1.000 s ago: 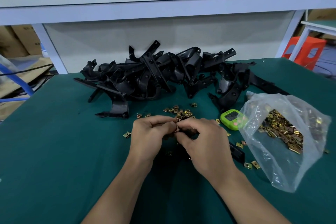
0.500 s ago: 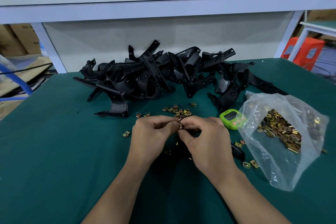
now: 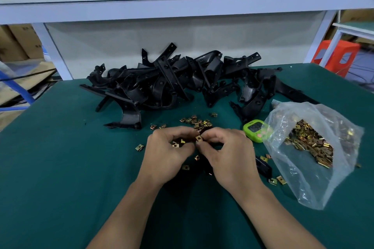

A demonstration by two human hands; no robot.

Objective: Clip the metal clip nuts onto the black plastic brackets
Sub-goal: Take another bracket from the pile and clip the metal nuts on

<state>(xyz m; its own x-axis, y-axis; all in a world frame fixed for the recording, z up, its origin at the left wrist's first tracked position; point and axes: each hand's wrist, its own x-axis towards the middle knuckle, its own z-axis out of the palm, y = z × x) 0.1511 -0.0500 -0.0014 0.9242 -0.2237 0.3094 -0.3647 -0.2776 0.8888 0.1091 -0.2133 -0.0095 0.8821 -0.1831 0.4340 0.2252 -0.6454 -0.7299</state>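
The clip nut (image 3: 199, 138) I'm working on sits dead centre, right where both sets of fingertips meet. Looks like my right hand (image 3: 228, 153) has it pinched between thumb and forefinger, with the left forefinger touching it from the other side. My left hand (image 3: 168, 153) is curled round a few spare nuts (image 3: 177, 144) in the palm, so both sets of fingers are clamped on metal and neither is free.

The bracket (image 3: 263, 168) it goes onto is mostly hidden under my hands. One black end pokes out on the tabletop (image 3: 60, 168) just right of my right wrist. There's also a dark bit just behind the nut, so my guess is the long axis runs roughly left to right beneath the right hand. Can't tell which hand steadies it. The right hand is nearer, so the push should be a short one, away from me.

Further out there are loose nuts (image 3: 196, 122) just beyond my fingertips and a green timer (image 3: 255, 129) near the right hand. An open plastic bag (image 3: 309, 143) of nuts sits farther right, and the bracket pile (image 3: 172, 83) is at the back. Nothing's really in the way, except my own hands hiding the bracket edge.
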